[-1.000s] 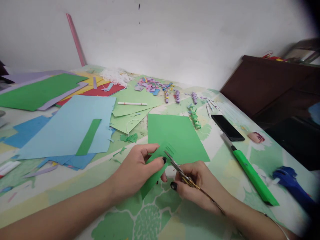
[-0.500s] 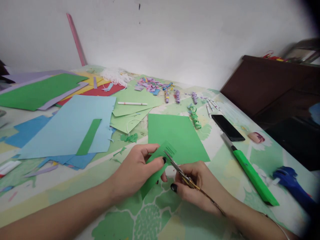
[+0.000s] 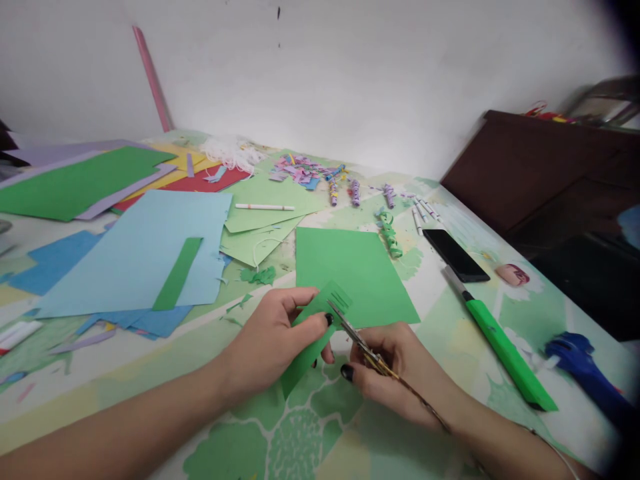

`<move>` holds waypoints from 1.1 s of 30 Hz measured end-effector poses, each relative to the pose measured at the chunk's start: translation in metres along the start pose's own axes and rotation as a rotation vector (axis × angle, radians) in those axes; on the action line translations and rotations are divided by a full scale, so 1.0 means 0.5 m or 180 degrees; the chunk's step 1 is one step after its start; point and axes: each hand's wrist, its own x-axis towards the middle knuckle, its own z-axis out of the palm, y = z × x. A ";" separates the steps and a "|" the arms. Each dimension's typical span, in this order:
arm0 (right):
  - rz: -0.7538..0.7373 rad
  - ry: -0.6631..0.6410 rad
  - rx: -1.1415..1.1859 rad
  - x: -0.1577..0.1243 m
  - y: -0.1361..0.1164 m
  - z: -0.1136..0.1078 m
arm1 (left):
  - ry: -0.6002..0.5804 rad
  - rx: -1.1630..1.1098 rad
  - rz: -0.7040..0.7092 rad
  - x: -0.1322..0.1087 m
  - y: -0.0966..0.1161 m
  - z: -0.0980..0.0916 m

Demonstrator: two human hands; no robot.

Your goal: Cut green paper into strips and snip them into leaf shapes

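Note:
A green paper strip [image 3: 304, 357] is pinched between the thumb and fingers of my left hand [image 3: 280, 333], tilted above the tablecloth. Several short parallel slits run into its edge near the upper end. My right hand [image 3: 400, 377] is wrapped round the handles of a pair of scissors [image 3: 356, 337], whose blades lie at the slit edge of the strip. Behind both hands a larger green sheet [image 3: 350, 267] lies flat. To the left, another green strip [image 3: 179, 275] rests on a light blue sheet [image 3: 135, 257].
A green utility knife [image 3: 507, 353], a black phone [image 3: 456, 256], an eraser [image 3: 513, 274] and a blue tool [image 3: 585, 367] lie on the right. Paper scraps [image 3: 297, 170] and curled purple rolls [image 3: 355, 193] sit near the wall. A white marker [image 3: 265, 207] rests on pale green paper.

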 end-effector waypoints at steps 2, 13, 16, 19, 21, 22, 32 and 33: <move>-0.0001 0.0046 -0.0063 0.002 -0.001 0.001 | -0.0012 0.0012 0.0026 0.001 0.001 0.001; -0.0014 0.0117 -0.0120 0.005 -0.001 0.004 | -0.0004 0.0003 0.0043 0.003 0.001 0.000; 0.0007 0.0129 -0.0175 0.005 -0.002 0.005 | -0.0001 0.0020 0.0039 0.003 0.001 0.001; 0.0017 0.0172 -0.0208 0.006 -0.002 0.006 | -0.0004 0.0012 0.0023 0.003 0.000 0.001; 0.0024 0.0190 -0.0204 0.007 -0.001 0.006 | -0.0020 0.0004 0.0039 0.002 0.000 0.000; 0.0028 0.0188 -0.0215 0.007 0.000 0.006 | -0.0034 0.0000 0.0053 0.002 -0.001 0.000; 0.0066 0.0292 -0.0439 0.008 0.002 0.008 | -0.0076 -0.0034 0.0080 0.004 -0.003 0.000; 0.0066 0.0282 -0.0402 0.008 0.001 0.009 | -0.0078 -0.0022 0.0094 0.004 -0.004 0.000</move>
